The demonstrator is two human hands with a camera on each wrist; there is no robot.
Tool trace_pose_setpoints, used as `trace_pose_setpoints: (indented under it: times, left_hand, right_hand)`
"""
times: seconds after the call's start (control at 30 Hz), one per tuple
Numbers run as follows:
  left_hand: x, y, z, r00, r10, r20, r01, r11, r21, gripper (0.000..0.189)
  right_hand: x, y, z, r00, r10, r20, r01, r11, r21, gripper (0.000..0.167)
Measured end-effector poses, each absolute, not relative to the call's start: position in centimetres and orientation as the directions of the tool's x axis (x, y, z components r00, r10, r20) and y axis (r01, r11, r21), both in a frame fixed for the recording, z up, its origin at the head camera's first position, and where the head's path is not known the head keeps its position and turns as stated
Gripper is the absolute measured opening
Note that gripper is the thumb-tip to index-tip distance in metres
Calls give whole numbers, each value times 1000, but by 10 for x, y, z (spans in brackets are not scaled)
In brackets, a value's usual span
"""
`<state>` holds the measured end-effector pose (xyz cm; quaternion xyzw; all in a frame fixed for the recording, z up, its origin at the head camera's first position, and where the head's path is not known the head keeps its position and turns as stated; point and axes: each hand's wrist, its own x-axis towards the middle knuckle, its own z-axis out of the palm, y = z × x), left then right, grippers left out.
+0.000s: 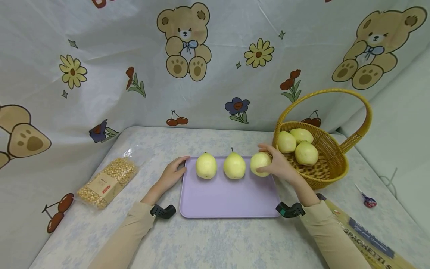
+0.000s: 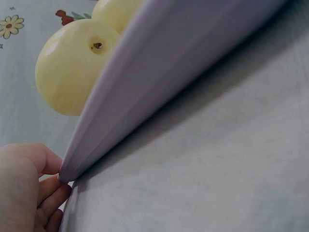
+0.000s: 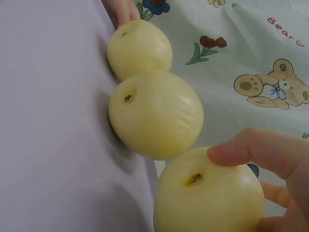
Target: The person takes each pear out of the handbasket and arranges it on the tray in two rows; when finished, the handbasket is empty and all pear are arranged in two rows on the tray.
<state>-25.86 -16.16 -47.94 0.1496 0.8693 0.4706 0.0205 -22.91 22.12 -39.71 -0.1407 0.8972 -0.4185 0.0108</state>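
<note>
A lilac tray [image 1: 229, 201] lies on the table with three pale yellow pears along its far edge. My left hand [image 1: 173, 172] grips the tray's far left corner, thumb and fingers at the rim in the left wrist view. The left pear [image 1: 206, 166] sits beside that corner. The middle pear [image 1: 234, 166] has its stem pointing up and away. My right hand [image 1: 280, 164] holds the right pear [image 3: 207, 198] between thumb and fingers, over the tray's far right corner. Part of this pear is hidden behind the hand.
A yellow wicker basket [image 1: 324, 172] with a tall handle holds three more pears, right of the tray. A bag of corn kernels [image 1: 109, 181] lies at left. At right are a wrapped lollipop [image 1: 368, 201] and a spaghetti pack [image 1: 369, 239], partly under the right sleeve.
</note>
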Motion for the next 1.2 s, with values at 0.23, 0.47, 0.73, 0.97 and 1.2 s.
trace_pose_setpoints:
  times: [0.23,0.47,0.73,0.97,1.2]
  left_hand:
    - [-258,-161,-479,-957,275,95,229,508,830,45]
    - [-258,-161,-479,-957,276,92,227,510,830,45]
    - [-260,-162,-480,-955,278,106,241,516,822,45]
    - [-259,-162,-479,-954,279,107,244,520,819,45]
    - [-258,-162,-478,-954,281,101,240,517,822,45]
  right_hand:
    - [-234,224,-408,-955,-285,80,-249,627,-739,84]
    - [-235,225,-413,-937,-338,88,-287,601,-745,84]
    - [-234,228,-409,-929,-362,72,-295,609,-736,87]
    - [-233,231,-406,-918,-392,65,-317,623,-715,88]
    - [-233,228,-410,-908,-414,68,-342,635,-692,87]
